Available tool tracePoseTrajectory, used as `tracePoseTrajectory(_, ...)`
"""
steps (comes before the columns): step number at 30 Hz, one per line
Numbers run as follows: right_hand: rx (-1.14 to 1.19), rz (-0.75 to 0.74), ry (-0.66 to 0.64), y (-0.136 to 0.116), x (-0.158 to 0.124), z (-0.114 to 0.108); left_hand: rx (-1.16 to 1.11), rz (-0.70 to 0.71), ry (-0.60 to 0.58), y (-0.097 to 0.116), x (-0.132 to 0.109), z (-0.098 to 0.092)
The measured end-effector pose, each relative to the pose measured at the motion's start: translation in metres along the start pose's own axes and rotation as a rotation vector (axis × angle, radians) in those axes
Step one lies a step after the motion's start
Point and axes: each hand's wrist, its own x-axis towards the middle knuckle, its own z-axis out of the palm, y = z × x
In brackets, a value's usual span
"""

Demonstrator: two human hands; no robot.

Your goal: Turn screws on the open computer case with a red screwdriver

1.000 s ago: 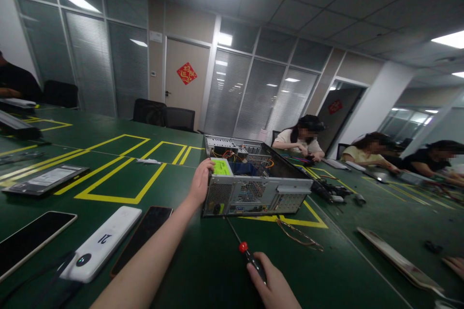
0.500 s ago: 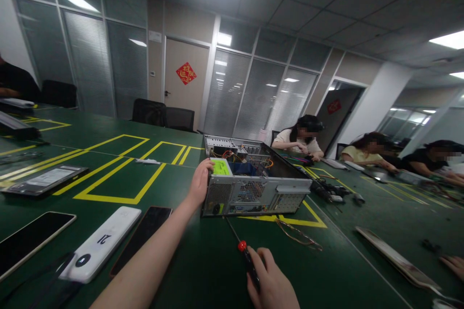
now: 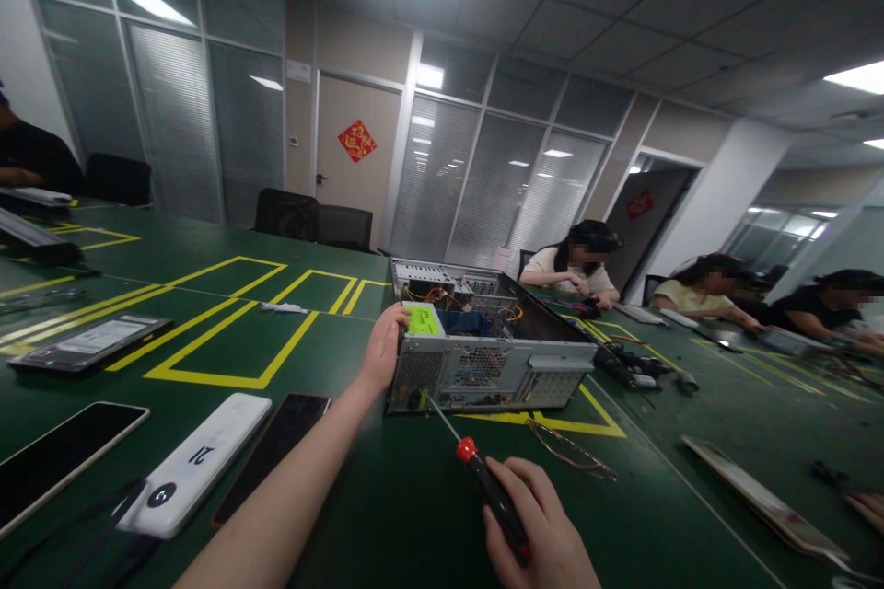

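Note:
An open computer case point(image 3: 515, 359) lies on the green table with its perforated rear panel facing me. My left hand point(image 3: 383, 350) grips its left rear corner, fingers over the top edge beside the power supply point(image 3: 422, 320) with its bright green label. In my right hand point(image 3: 542, 525) is a screwdriver point(image 3: 501, 506) with a black and red handle. Its shaft points up and left, and the tip reaches the lower left of the rear panel; whether it touches a screw is too small to tell.
Left of my arm lie a dark phone point(image 3: 276, 451), a white device marked 21 point(image 3: 200, 460), another phone point(image 3: 69, 456) and a hard drive point(image 3: 93, 342). Glasses point(image 3: 570, 451) rest before the case, cables point(image 3: 632, 363) to its right. Several people sit around the table.
My right hand has shifted slightly right and down, and the screwdriver tip has risen from the case's bottom edge onto the lower rear panel. My left hand keeps its hold.

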Motion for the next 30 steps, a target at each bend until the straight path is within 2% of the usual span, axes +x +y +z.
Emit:
tracePoseTrajectory(6, -0.062, -0.137, 0.142, -0.02, 0.018, -0.003, -0.004, -0.005, -0.004, 0.0, 0.0, 0.0)
tracePoseTrajectory(15, -0.218, -0.285, 0.259, -0.022, 0.03, 0.006, -0.014, 0.01, -0.002, -0.002, -0.001, 0.001)
tracePoseTrajectory(30, -0.273, -0.308, 0.257, -0.025, 0.025, 0.005, -0.004, 0.006, -0.006, -0.001, -0.001, 0.001)
